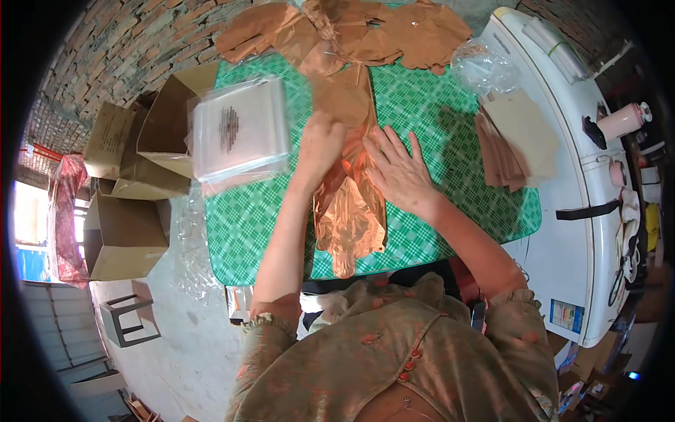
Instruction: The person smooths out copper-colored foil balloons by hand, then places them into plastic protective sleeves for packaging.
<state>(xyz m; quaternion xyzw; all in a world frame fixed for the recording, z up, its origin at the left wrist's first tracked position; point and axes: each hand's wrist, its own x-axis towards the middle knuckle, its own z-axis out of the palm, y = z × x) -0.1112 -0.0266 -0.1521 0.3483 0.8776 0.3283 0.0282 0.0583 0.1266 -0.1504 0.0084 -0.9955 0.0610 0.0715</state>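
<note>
A shiny copper-coloured foil piece [353, 214] lies lengthwise on the green checked tabletop [246, 232], its rounded tip near the front edge. My left hand [323, 144] rests on the left side of its upper part, fingers curled; what they hold, if anything, is hidden. On the right side of the foil, my right hand [399, 165] lies flat with its fingers spread. Brown-orange sheet material [342, 95] extends from above my hands to a wide pile [401, 35] at the far edge.
A stack of clear plastic bags [239, 130] lies on the left. Brown card sheets [520, 137] and a crumpled clear bag [485, 65] are at the right. Open cardboard boxes [126, 235] stand left of the table; a white appliance [555, 253] stands to its right.
</note>
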